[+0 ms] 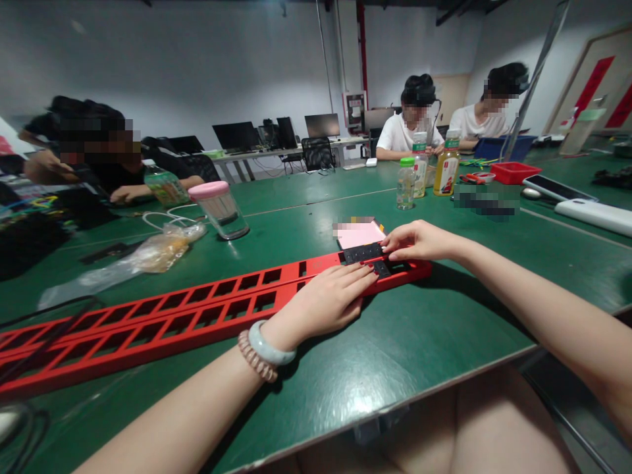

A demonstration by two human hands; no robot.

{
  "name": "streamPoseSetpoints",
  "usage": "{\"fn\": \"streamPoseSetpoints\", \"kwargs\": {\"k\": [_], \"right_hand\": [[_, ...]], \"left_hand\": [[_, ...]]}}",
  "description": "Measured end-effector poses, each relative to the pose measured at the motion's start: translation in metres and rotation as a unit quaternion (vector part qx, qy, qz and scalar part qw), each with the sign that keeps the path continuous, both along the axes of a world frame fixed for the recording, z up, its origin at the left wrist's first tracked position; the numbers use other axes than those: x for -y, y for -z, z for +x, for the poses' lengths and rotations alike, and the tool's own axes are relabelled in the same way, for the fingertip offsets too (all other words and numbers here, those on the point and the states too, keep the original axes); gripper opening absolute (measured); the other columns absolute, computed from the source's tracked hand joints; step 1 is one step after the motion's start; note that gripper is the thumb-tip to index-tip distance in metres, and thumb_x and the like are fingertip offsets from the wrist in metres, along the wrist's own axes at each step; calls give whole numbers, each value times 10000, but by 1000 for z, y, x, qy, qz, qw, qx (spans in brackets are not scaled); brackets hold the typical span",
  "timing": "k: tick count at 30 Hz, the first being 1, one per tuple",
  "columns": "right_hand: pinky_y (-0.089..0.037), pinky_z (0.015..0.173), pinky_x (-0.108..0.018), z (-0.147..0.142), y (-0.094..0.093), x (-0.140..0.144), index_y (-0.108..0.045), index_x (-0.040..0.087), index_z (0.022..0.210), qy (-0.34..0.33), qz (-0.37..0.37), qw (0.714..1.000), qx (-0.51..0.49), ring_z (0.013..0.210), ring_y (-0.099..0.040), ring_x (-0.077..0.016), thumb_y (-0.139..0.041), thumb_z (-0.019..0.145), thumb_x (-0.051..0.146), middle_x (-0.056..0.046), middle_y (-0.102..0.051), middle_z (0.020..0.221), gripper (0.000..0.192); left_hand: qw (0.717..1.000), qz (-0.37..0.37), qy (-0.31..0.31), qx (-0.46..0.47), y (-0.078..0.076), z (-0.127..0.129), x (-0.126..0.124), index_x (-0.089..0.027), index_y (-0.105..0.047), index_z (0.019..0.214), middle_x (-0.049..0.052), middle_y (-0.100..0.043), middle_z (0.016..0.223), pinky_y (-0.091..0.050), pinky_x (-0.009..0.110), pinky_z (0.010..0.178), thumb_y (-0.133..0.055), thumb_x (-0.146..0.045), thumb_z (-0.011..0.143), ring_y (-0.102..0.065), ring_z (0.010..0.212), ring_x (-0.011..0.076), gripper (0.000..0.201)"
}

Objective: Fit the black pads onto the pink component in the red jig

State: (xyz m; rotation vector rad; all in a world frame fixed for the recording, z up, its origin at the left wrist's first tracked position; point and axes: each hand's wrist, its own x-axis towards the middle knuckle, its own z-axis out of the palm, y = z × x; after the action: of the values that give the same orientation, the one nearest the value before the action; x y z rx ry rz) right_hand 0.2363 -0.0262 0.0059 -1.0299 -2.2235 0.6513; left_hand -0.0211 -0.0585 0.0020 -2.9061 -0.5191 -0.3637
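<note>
A long red slotted frame [289,294], with two rows of rectangular openings, lies slantwise across the green table. Black dotted pieces [363,253] sit in openings near its right end. My left hand [336,293] rests flat on the frame, fingers outstretched, their tips on the black pieces. Beside it, at the right end, my right hand [419,240] has thumb and fingers closed in a pinch at the edge of the black pieces. Whatever lies between those fingertips is too small to make out. A pink card-like pad [363,235] lies just behind the frame.
Behind the frame stand a pink-lidded glass [221,210] and drink bottles [447,164]. A plastic bag [158,253] lies on the left, a red tray [516,172] and white power bank [595,216] on the right. Other people sit across the table.
</note>
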Motion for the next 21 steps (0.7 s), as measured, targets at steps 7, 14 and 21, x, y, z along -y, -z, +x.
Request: {"fn": "streamPoseSetpoints", "kwargs": {"k": [7,14,21], "right_hand": [[-495,679,-266,1,-6,4,-632,142,940,-46,-133,988,-68,760,-623,-149,-677,644,314,-45,-677,866,344],[-468,732,-283,3,-13,6,-633,136,981,-58,-196,977,-60,815,-603,-162,-721,588,345,-53,-658,938,454],[-453,744,-291,2,-7,3,-614,138,952,-66,-193,978,-44,808,-581,-154,-733,576,337,-47,-638,926,442]], "left_hand": [[1000,-1,1,0,0,-1,0,-164,-429,1276,97,-465,1323,-354,387,1037,-453,-197,841,-427,1224,200,437],[1000,8,3,0,1,0,0,-161,-434,1267,96,-474,1315,-364,386,1030,-446,-205,847,-431,1221,201,422],[1000,6,7,10,1,0,0,-163,-439,1261,101,-486,1303,-373,385,1022,-451,-200,844,-445,1209,199,419]]}}
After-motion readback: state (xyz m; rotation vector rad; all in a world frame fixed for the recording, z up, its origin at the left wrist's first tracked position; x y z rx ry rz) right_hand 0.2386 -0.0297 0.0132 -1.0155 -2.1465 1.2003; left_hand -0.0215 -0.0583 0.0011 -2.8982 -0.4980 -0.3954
